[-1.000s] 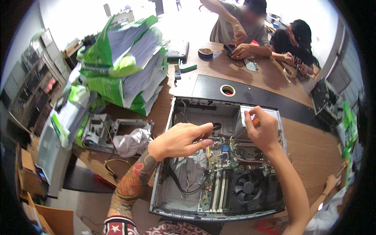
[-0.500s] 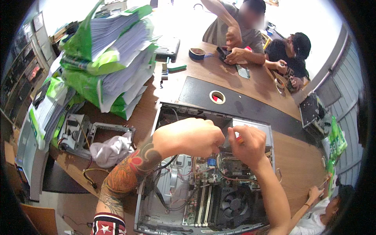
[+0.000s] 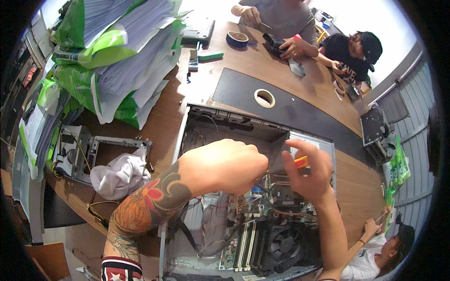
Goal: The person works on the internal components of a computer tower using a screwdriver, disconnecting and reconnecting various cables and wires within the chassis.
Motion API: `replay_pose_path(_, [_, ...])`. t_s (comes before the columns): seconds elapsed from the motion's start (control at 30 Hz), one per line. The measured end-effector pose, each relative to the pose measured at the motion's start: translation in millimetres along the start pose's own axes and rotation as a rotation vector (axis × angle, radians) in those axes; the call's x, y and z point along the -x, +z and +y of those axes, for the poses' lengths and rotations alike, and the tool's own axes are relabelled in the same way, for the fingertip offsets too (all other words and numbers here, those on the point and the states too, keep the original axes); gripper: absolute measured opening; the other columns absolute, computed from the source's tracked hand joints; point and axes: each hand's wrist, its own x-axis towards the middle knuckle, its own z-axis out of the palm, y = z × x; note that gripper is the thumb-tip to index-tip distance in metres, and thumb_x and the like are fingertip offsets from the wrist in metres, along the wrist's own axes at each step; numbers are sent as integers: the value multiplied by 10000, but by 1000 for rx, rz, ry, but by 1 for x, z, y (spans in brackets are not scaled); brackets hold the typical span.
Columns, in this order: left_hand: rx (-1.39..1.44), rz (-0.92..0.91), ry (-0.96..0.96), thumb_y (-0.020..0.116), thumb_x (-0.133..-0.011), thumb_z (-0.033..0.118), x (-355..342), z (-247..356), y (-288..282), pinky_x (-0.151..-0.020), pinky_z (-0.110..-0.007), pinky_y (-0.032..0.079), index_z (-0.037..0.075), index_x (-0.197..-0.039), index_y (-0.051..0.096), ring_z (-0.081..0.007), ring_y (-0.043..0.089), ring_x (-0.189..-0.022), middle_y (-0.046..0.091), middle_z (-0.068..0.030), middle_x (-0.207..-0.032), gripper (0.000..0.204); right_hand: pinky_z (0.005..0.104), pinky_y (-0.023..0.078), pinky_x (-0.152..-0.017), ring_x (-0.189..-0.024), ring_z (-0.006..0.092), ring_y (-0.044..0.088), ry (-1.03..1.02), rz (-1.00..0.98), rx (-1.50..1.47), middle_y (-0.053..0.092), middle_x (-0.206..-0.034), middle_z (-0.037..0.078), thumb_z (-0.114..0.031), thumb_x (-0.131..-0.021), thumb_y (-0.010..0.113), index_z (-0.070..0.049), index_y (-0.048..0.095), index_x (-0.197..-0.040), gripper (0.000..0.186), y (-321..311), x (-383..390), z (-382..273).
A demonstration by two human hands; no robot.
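Computer case [image 3: 253,136] at near centre, beneath us.
Our right hand [image 3: 311,171], fingers spread wider than before, retains a red-and-yellow object [image 3: 301,162]; our left hand [image 3: 227,164] is curled, contents indeterminable.

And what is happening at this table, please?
Above an open computer on the table, the left hand is curled; whether it holds something is hidden. The right hand holds a small red-and-yellow object. Across the table, another person has a black object in one hand and a thin tool in the other.
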Motion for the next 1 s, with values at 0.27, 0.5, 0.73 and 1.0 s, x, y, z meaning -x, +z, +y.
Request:
replay_pose_path(0.27, [-21,-43,6,702,-760,114,3,-1,1,-719,-464,551,55,-927,747,-383,696,-819,713,-174,-832,182,286,466,-521,-548,180,616,-43,138,17,695,-772,85,-10,-776,794,-43,673,-1058,309,-12,-1,-5])
replay_pose_path(0.5, [121,-21,117,647,-786,63,-2,0,-1,-740,-498,521,30,-984,618,-407,671,-892,702,-179,-864,203,309,472,-508,-540,192,617,2,68,-13,668,-730,75,-3,-776,769,-55,660,-1033,283,-8,-5,0])
replay_pose_path(0.73, [101,73,158,606,-926,183,-5,11,10,-702,-539,472,71,-1102,552,-446,632,-823,645,-220,-807,215,351,509,-530,-576,246,657,54,92,-80,643,-682,85,-47,-805,727,-73,615,-920,163,-2,2,13])
replay_pose_path(1.0, [-145,31,97,589,-970,265,-19,18,25,-607,-484,489,174,-1128,590,-370,646,-725,640,-136,-742,183,329,489,-518,-529,225,632,78,128,-111,634,-662,79,-23,-786,756,-65,642,-914,176,0,4,16])
